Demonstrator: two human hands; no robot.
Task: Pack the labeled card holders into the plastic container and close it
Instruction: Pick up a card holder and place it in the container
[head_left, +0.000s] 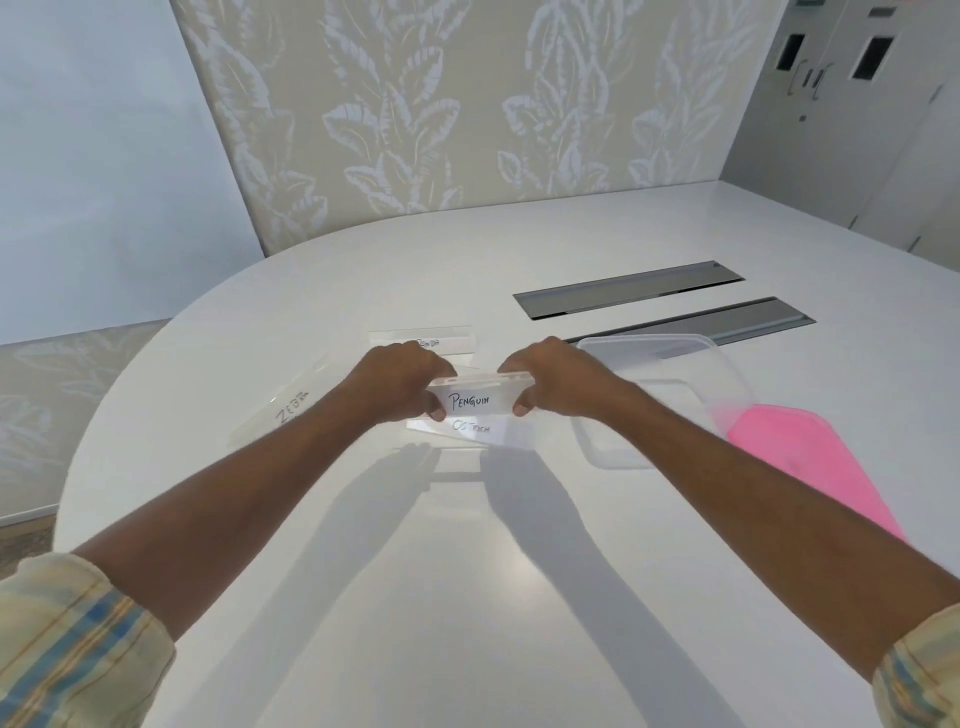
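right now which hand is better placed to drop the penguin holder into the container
Probably the right hand. It grips the Penguin card holder's right end, and the open clear plastic container sits just beyond it. The left hand would have to cross over.

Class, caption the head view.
Both hands hold the clear PENGUIN card holder beside the open clear plastic container.

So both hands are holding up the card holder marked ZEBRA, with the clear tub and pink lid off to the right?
Not quite: in the head view the held card holder reads PENGUIN. The ZEBRA holder lies on the table, left of the hands. The rest is right.
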